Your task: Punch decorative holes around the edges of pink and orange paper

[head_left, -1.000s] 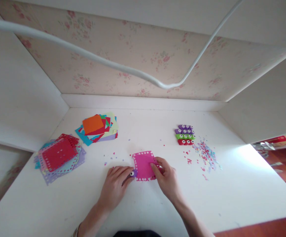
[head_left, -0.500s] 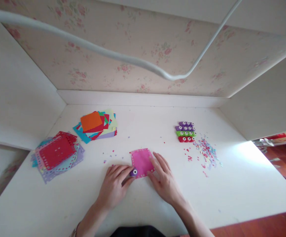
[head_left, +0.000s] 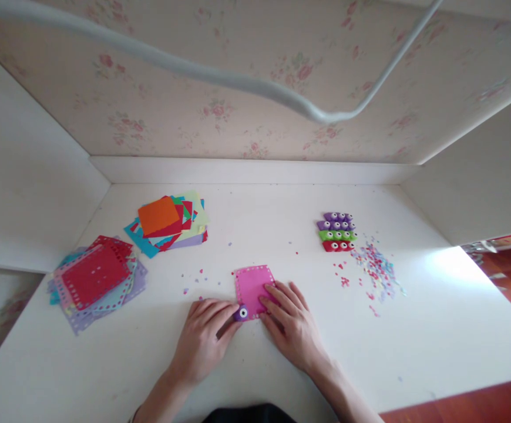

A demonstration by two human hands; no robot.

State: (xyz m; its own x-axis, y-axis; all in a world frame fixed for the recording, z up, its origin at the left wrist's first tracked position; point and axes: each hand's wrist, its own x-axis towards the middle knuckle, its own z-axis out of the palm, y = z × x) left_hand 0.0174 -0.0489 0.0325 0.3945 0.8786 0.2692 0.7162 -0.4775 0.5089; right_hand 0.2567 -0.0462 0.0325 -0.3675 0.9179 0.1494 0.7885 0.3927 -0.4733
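A pink paper square [head_left: 251,285] with punched holes along its edges lies on the white table [head_left: 255,364] in front of me. At its lower left corner sits a small purple hole punch [head_left: 241,314]. My left hand [head_left: 207,338] rests on the punch, fingers curled around it. My right hand [head_left: 291,326] lies flat with fingers spread on the lower right part of the pink paper, pinning it down.
A stack of punched coloured sheets [head_left: 94,279] lies far left. Behind it is a pile of plain coloured squares [head_left: 167,220]. Rows of purple, green and red punches [head_left: 337,231] stand at right, with scattered paper confetti [head_left: 376,270] beside them. A white cable [head_left: 238,82] hangs overhead.
My right hand went from pinching the pink paper's right edge to lying flat on its lower part. The paper turned and sits squarer. My left hand stays on the purple punch.
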